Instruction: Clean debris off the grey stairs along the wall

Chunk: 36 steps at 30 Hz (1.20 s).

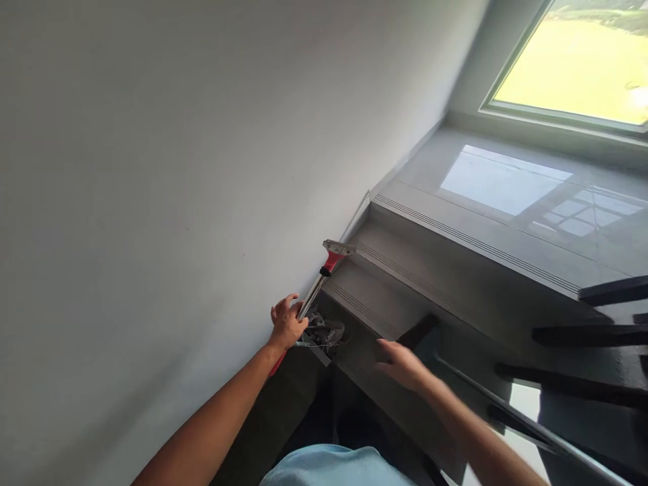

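Observation:
My left hand (286, 325) grips the metal shaft of a long-handled scraper (324, 271) with a red head and a flat metal blade. The blade rests against the bottom of the white wall (167, 169), just above a grey stair tread. My right hand (401, 363) hovers open over a lower grey step (364, 351), fingers spread and holding nothing, near a dark baluster. A small heap of grey debris (324, 334) lies in the corner beside my left hand.
Grey tiled stairs (455, 263) climb to a landing (506, 182) under a bright window (582, 67). Dark railing bars (582, 334) cross the right side. My light blue shirt shows at the bottom edge.

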Motion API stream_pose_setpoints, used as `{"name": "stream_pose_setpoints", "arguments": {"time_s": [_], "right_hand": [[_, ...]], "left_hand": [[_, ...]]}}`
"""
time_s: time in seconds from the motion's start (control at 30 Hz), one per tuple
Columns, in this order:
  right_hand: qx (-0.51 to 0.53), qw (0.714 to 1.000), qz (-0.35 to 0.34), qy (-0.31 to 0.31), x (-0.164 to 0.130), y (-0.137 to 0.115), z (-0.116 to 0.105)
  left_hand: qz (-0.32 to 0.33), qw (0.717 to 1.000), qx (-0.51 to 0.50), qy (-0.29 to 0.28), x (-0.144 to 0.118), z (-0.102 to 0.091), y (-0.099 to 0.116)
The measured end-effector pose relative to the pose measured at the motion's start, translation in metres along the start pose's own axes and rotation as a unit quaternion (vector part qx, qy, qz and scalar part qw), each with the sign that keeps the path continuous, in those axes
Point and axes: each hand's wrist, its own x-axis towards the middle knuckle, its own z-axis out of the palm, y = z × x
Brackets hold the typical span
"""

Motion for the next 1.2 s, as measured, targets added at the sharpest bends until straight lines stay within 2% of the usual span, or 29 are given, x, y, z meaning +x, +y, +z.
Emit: {"name": "stream_pose_setpoints", "arguments": {"time_s": [0.03,0.07,0.13,0.2,0.23,0.27,0.33,0.4,0.43,0.5,0.57,0.63,0.7,0.77,0.87,0.97,1.1,1.2], "right_hand": [[0.038,0.998,-0.044,-0.015,0.020,-0.034,0.025],[0.158,0.982,-0.103,-0.024,0.036,-0.064,0.048],[0.383,0.908,-0.171,-0.026,0.058,-0.110,0.082],[0.526,0.832,-0.174,0.018,0.070,-0.134,0.100],[0.553,0.816,-0.161,0.048,0.073,-0.137,0.103],[0.551,0.820,-0.136,0.078,0.077,-0.135,0.105],[0.477,0.869,-0.055,0.117,0.084,-0.115,0.103],[0.332,0.932,0.064,0.131,0.097,-0.081,0.100],[0.246,0.953,0.123,0.128,0.107,-0.061,0.099],[0.085,0.968,0.209,0.109,0.135,-0.021,0.096],[-0.024,0.966,0.245,0.072,0.172,0.017,0.093],[-0.093,0.967,0.234,0.034,0.214,0.050,0.088],[-0.153,0.966,0.209,0.008,0.252,0.081,0.081],[-0.201,0.959,0.198,-0.007,0.282,0.109,0.072],[-0.222,0.951,0.212,-0.028,0.309,0.142,0.059],[-0.208,0.953,0.215,-0.038,0.328,0.156,0.059],[-0.195,0.959,0.201,-0.043,0.354,0.153,0.077],[-0.180,0.965,0.183,-0.041,0.374,0.156,0.080]], "left_hand": [[0.006,1.000,-0.004,-0.002,0.001,0.002,0.012],[0.014,1.000,-0.010,-0.007,0.001,0.004,0.023],[0.035,0.999,-0.021,-0.026,0.002,0.006,0.041],[0.060,0.997,-0.025,-0.048,0.003,0.004,0.049],[0.076,0.995,-0.023,-0.061,0.004,0.001,0.047],[0.091,0.993,-0.017,-0.072,0.005,-0.002,0.042],[0.099,0.992,0.005,-0.076,0.008,-0.008,0.021],[0.074,0.995,0.031,-0.062,0.011,-0.007,-0.006],[0.056,0.996,0.040,-0.057,0.011,-0.004,-0.019],[0.037,0.997,0.048,-0.057,0.010,0.008,-0.042],[0.030,0.997,0.056,-0.042,0.006,0.023,-0.057],[0.028,0.997,0.068,-0.006,0.001,0.033,-0.064],[0.048,0.996,0.074,0.031,-0.003,0.036,-0.066],[0.065,0.994,0.076,0.048,-0.004,0.032,-0.063],[0.073,0.993,0.077,0.052,-0.001,0.021,-0.053],[0.073,0.994,0.071,0.045,0.003,0.015,-0.046],[0.071,0.994,0.080,0.038,0.003,0.015,-0.044],[0.079,0.990,0.106,0.045,0.004,0.014,-0.043]]}}
